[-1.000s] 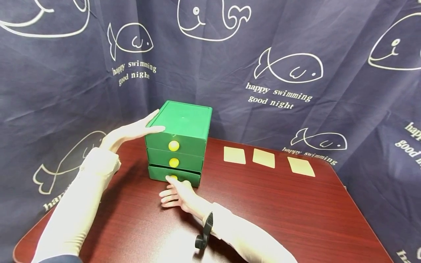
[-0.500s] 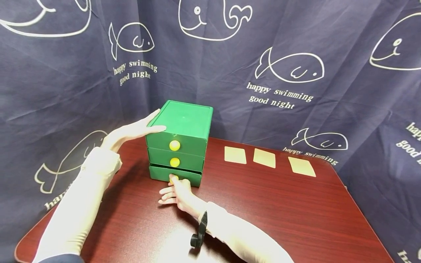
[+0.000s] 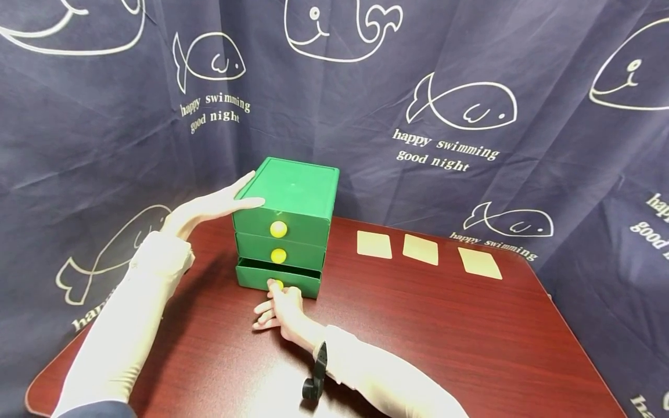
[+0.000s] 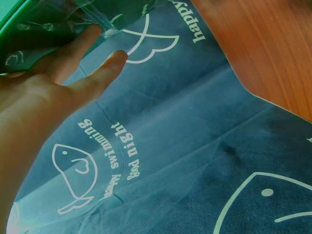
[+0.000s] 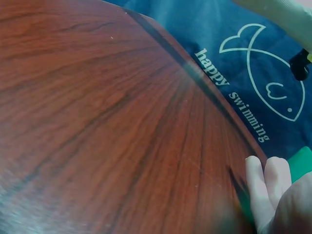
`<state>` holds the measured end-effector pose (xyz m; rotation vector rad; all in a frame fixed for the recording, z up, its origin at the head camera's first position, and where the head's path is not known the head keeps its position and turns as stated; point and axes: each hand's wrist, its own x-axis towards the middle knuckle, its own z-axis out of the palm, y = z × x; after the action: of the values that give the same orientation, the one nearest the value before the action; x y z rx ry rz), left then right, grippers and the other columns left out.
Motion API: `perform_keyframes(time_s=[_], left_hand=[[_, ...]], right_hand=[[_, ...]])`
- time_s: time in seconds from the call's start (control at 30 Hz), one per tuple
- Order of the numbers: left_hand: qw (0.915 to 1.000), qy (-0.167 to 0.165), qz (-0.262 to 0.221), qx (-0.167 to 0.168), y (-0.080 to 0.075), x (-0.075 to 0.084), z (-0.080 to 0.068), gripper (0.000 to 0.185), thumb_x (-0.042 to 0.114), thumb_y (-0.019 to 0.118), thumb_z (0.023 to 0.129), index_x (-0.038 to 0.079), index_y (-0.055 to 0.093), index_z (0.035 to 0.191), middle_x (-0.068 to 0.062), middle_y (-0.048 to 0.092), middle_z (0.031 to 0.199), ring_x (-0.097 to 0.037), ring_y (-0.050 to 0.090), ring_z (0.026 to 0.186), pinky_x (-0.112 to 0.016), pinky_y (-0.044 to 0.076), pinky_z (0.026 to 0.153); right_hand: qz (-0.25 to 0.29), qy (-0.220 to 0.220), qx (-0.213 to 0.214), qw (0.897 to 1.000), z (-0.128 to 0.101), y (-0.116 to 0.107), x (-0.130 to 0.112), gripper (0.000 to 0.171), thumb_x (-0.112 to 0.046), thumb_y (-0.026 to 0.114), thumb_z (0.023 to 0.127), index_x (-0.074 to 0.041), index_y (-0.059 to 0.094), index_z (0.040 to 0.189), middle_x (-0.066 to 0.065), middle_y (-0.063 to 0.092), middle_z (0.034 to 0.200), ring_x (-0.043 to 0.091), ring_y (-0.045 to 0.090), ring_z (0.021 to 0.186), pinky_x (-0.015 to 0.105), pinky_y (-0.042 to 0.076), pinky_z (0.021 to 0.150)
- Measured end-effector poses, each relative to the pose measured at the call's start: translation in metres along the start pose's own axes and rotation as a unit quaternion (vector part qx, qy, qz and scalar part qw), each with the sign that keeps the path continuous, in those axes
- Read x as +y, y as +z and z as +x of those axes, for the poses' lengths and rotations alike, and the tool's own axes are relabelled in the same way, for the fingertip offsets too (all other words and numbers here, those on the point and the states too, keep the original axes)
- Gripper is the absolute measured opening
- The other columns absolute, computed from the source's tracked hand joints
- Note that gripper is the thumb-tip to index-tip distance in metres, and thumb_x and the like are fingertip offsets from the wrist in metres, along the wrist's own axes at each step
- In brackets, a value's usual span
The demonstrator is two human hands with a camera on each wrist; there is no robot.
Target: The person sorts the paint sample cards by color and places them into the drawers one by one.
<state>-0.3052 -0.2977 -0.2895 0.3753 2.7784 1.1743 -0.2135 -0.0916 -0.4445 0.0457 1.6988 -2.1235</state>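
We note the tabletop [image 3: 470,337], then the green 3-drawer chest [image 3: 284,223] near its back-left edge. The bottom drawer [image 3: 277,277] stands slightly out; 2 upper drawers sit flush. Our left hand [image 3: 209,210] presses flat-fingered on the chest's top-left edge. Our right hand [image 3: 282,305] pinches the bottom knob [image 3: 279,284]. 3 cards [image 3: 420,251] lie along the back edge.

The right hand [image 3: 282,305] covers most of the bottom drawer's yellow knob [image 3: 279,284], so its grip there cannot be told. The drawer's inside [image 3: 277,267] is a dark slit, contents unseen. The left wrist view cuts off the green drawer box [image 4: 12,19].
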Motion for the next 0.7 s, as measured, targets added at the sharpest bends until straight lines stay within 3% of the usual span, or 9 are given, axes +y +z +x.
perform_keyframes(time_s=[0.27,0.47,0.7], left_hand=[[1.0,-0.006,0.002,-0.003,-0.002,0.0,0.001,0.091,0.053,0.056,0.092,0.025,-0.002,0.156,0.007,-0.002,0.164,-0.017,-0.001,0.151,-0.051,0.006,0.123],[1.0,0.0,-0.004,0.0,-0.002,-0.001,0.002,0.091,0.052,0.057,0.092,0.026,-0.002,0.156,0.006,0.0,0.164,-0.016,0.0,0.151,-0.05,0.007,0.123],[1.0,0.003,-0.007,0.0,-0.001,-0.002,0.003,0.09,0.051,0.057,0.093,0.026,-0.002,0.156,0.007,-0.001,0.164,-0.016,-0.001,0.151,-0.05,0.006,0.123]], right_hand=[[-0.008,0.012,-0.024,1.0,-0.012,-0.005,-0.001,0.038,-0.033,0.054,0.098,0.005,0.049,0.102,0.011,0.065,0.06,0.014,0.054,0.036,0.05,0.058,0.052],[-0.027,0.006,-0.034,0.999,-0.016,-0.011,-0.001,0.035,-0.027,0.056,0.095,0.006,0.05,0.104,0.011,0.065,0.06,0.012,0.052,0.036,0.05,0.058,0.052],[-0.045,-0.023,-0.02,0.999,-0.014,-0.009,0.0,0.02,-0.023,0.056,0.092,-0.004,0.051,0.089,0.024,0.068,0.065,0.012,0.052,0.034,0.048,0.057,0.048]])
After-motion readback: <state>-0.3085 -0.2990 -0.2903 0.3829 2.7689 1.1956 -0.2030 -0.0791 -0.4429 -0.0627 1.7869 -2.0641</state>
